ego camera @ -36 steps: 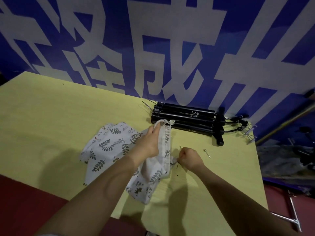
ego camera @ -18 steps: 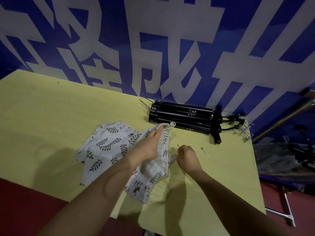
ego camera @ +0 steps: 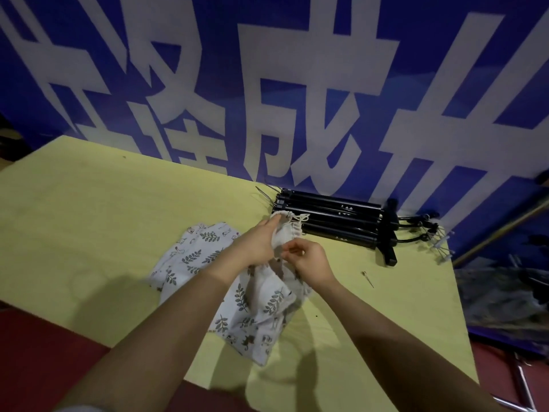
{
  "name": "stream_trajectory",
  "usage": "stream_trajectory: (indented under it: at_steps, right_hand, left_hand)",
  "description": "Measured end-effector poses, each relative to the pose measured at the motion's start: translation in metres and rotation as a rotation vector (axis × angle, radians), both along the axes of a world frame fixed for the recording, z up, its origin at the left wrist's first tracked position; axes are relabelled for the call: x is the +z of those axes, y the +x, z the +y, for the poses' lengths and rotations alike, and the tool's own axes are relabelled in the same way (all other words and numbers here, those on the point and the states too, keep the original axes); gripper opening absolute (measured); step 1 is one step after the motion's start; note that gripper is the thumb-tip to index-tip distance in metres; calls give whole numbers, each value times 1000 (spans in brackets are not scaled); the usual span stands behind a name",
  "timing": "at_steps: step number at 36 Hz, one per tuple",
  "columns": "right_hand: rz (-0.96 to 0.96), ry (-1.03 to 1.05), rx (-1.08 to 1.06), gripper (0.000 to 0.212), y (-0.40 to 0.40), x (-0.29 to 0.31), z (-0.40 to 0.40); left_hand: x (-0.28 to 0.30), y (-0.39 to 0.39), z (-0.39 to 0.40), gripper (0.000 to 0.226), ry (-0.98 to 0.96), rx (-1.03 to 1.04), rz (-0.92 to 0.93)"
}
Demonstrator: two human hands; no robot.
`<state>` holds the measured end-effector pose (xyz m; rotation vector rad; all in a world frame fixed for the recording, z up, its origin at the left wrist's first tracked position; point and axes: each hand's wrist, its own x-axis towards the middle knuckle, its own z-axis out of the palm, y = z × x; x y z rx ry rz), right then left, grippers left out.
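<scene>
A white drawstring bag point(ego camera: 261, 295) printed with leaves lies crumpled on the yellow table point(ego camera: 89, 218). Its gathered mouth and cord point(ego camera: 300, 218) point toward the back. My left hand point(ego camera: 258, 242) grips the cloth just below the mouth and lifts it a little. Touching the left hand, my right hand point(ego camera: 309, 260) is at the bag's opening with thumb and fingers pinched together on a thin pin, which the fingers mostly hide. A second thin pin point(ego camera: 367, 279) lies loose on the table to the right.
A bundle of black folded rods point(ego camera: 326, 221) with cables lies behind the bag, against the blue banner point(ego camera: 297, 99). The table's near edge drops to a red floor point(ego camera: 44, 346). Dark gear is piled past the table's right edge point(ego camera: 505, 292).
My right hand has moved left from the table to the bag's opening, next to the left hand. The left hand has raised the bag's mouth slightly.
</scene>
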<state>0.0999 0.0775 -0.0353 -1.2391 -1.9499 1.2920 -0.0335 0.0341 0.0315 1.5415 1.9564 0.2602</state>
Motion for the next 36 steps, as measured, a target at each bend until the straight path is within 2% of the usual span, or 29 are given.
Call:
stream_trajectory:
  at_steps: [6,10,12,15,22,27,36]
  right_hand:
    - [56,44,-50,7,6,12,16]
    - [8,100,-165,8,11,17,39]
    - [-70,141,-202,9,14,19,53]
    - [-294,189,-193,21,22,19,78]
    - [-791,282,37,54,39,6,127]
    - [-966,292,222,55,37,-15,138]
    - [-1095,539,196,46,27,-42,135]
  left_hand:
    - [-2,-2,14,75,84,55,-19]
    - [-5,5,28,62,150,95,31]
    - [-7,7,35,55,173,110,61]
    - [-8,9,46,49,180,145,100]
    - [-12,9,68,35,201,201,150]
    - [-21,6,81,31,153,212,199]
    - [-36,4,91,30,115,208,202]
